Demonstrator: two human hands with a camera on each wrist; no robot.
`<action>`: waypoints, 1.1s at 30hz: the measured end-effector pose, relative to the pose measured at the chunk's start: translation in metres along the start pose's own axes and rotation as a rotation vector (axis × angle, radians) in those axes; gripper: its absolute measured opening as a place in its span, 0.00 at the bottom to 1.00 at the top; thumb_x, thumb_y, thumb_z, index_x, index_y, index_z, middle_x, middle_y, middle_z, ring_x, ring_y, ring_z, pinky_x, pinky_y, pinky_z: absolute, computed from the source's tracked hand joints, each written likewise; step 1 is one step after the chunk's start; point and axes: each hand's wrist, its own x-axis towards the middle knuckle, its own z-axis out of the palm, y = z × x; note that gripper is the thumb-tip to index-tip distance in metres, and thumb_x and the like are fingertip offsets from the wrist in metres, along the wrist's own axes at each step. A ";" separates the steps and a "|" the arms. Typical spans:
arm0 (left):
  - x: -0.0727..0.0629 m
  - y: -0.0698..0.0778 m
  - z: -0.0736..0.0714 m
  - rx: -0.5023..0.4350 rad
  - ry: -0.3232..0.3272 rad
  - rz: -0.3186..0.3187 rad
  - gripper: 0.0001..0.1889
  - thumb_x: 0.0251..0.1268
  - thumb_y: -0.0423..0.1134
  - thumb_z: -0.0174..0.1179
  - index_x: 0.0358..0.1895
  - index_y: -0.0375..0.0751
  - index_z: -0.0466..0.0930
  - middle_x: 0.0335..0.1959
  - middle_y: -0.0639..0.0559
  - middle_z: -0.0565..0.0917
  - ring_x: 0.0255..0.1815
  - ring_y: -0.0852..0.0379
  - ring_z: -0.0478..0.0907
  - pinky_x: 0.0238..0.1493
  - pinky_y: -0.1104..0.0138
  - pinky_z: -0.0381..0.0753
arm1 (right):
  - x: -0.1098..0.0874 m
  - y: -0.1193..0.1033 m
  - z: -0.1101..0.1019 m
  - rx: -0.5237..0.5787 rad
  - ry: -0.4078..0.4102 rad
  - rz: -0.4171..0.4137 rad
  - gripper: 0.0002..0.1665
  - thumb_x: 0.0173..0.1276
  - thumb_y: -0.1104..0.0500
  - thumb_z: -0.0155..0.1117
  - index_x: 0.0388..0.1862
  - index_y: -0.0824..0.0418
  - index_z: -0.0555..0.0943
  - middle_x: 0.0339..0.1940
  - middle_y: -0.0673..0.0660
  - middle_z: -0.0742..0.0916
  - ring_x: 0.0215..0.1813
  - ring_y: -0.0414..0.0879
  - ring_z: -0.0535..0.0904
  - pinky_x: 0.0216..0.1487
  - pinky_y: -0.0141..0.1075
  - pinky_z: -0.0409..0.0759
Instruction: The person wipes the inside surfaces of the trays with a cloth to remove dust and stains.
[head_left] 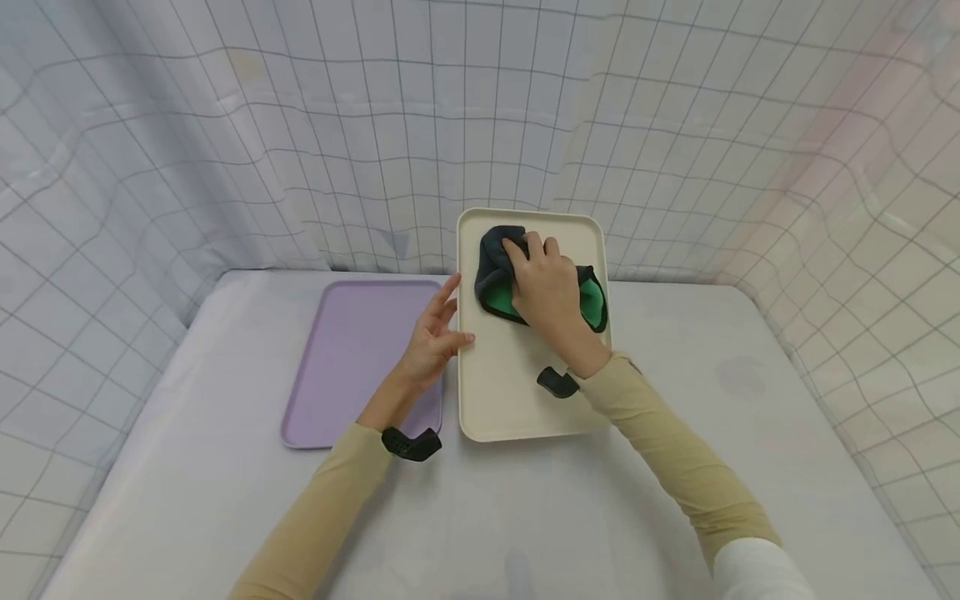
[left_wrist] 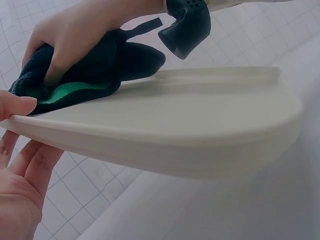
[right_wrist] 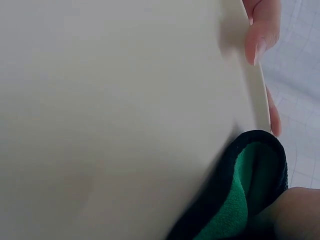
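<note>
A cream tray [head_left: 498, 392] is held raised and tilted, with its far end up in front of the hanging curtain. My left hand [head_left: 429, 346] grips its left rim, the thumb [left_wrist: 20, 105] over the top and the fingers under the bottom. On the tray's upper part lies a bunched cloth [head_left: 495, 258], dark navy on one side and bright green on the other, with a black border. My right hand [head_left: 547, 287] grips this cloth from above and presses it against the tray. In the right wrist view, a folded edge of the cloth [right_wrist: 227, 215] shows its green side.
A flat purple tray [head_left: 352, 367] lies on the white-covered table [head_left: 487, 517] to the left, partly behind my left forearm. White curtains [head_left: 480, 125] with a grid pattern surround the table at the back and sides. Black wrist devices [head_left: 411, 444] are on both wrists.
</note>
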 end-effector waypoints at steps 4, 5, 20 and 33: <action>0.000 0.003 0.000 0.009 0.003 -0.018 0.48 0.54 0.12 0.46 0.77 0.51 0.46 0.58 0.52 0.70 0.36 0.62 0.80 0.25 0.75 0.77 | 0.002 -0.004 -0.001 0.002 -0.011 -0.003 0.24 0.62 0.63 0.62 0.59 0.56 0.80 0.53 0.62 0.81 0.43 0.56 0.79 0.21 0.39 0.76; 0.000 0.003 -0.001 0.011 0.004 -0.022 0.48 0.54 0.12 0.46 0.77 0.51 0.46 0.58 0.52 0.70 0.37 0.62 0.80 0.25 0.75 0.77 | 0.002 -0.005 -0.001 0.001 -0.013 -0.005 0.24 0.62 0.63 0.62 0.59 0.56 0.80 0.53 0.62 0.81 0.42 0.56 0.79 0.21 0.39 0.77; 0.004 0.001 -0.001 0.024 0.002 -0.007 0.48 0.55 0.12 0.46 0.77 0.52 0.46 0.58 0.51 0.69 0.28 0.65 0.75 0.21 0.77 0.69 | 0.009 -0.017 -0.005 -0.025 -0.016 -0.034 0.23 0.64 0.62 0.62 0.60 0.56 0.80 0.54 0.61 0.81 0.43 0.54 0.78 0.24 0.39 0.78; 0.002 0.002 0.001 0.025 0.025 -0.016 0.49 0.54 0.11 0.46 0.77 0.52 0.46 0.57 0.52 0.70 0.22 0.66 0.73 0.19 0.77 0.67 | 0.011 -0.024 -0.006 -0.078 -0.043 -0.070 0.25 0.62 0.61 0.64 0.60 0.55 0.79 0.55 0.59 0.81 0.44 0.54 0.78 0.24 0.38 0.78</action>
